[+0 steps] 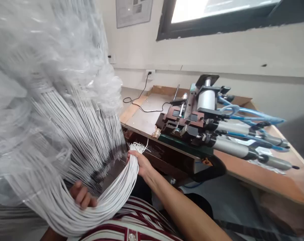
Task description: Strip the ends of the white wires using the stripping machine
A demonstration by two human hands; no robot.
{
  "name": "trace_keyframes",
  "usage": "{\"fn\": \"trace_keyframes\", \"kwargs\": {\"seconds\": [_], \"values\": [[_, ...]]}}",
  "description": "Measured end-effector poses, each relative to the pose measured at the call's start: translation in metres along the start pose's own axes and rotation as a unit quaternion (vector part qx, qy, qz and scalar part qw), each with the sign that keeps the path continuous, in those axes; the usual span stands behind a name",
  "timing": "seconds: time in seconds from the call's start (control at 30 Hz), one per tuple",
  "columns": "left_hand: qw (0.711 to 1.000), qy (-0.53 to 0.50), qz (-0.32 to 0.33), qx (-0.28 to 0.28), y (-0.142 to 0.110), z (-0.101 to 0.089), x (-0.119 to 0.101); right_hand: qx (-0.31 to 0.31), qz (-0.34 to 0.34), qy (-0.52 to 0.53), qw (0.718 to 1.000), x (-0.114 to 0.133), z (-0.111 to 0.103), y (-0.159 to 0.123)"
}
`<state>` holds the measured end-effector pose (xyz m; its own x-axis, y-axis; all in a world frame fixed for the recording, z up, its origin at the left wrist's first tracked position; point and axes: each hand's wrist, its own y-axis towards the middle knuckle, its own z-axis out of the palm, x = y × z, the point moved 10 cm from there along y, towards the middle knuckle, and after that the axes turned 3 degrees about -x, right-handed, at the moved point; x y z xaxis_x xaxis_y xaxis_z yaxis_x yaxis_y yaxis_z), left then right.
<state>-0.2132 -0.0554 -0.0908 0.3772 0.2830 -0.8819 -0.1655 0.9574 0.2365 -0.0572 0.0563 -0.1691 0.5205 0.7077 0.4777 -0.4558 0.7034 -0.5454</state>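
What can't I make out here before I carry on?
All in the head view:
- Left hand: palm hidden by the bundle.
- Bundle's far end: covered by plastic.
- Notice: top cut off by picture edge, print too small.
- Lower right corner: blurred.

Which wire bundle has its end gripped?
The pale bundle curving across the lap: the right hand grips it near its end. The other bundles, beyond it, have no hand at their ends.
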Motion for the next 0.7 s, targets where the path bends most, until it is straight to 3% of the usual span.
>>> {"fn": "trace_keyframes", "kwargs": {"seconds": [0.03,0.1,0.2,0.33,0.4,0.5,0.7], "values": [[0.999,-0.02,-0.04,0.016,-0.003,0.006,0.01,0.005,-0.01,-0.031,0.999,0.003,0.005,-0.011],[0.981,-0.073,-0.165,0.071,-0.005,0.035,0.044,0.018,-0.032,-0.101,0.994,0.012,0.014,-0.038],[0.956,-0.14,-0.234,0.106,0.028,0.093,0.076,0.038,-0.069,-0.209,0.975,0.03,0.026,-0.083],[0.936,-0.2,-0.245,0.154,0.106,0.166,0.071,0.072,-0.195,-0.389,0.898,0.071,0.046,-0.122],[0.923,-0.215,-0.267,0.173,0.127,0.189,0.068,0.08,-0.209,-0.399,0.889,0.077,0.045,-0.118],[0.9,-0.228,-0.336,0.16,0.133,0.196,0.093,0.071,-0.177,-0.337,0.922,0.07,0.024,-0.085],[0.87,-0.183,-0.439,0.128,0.116,0.163,0.192,0.011,-0.099,-0.215,0.971,0.018,-0.043,-0.026]]}}
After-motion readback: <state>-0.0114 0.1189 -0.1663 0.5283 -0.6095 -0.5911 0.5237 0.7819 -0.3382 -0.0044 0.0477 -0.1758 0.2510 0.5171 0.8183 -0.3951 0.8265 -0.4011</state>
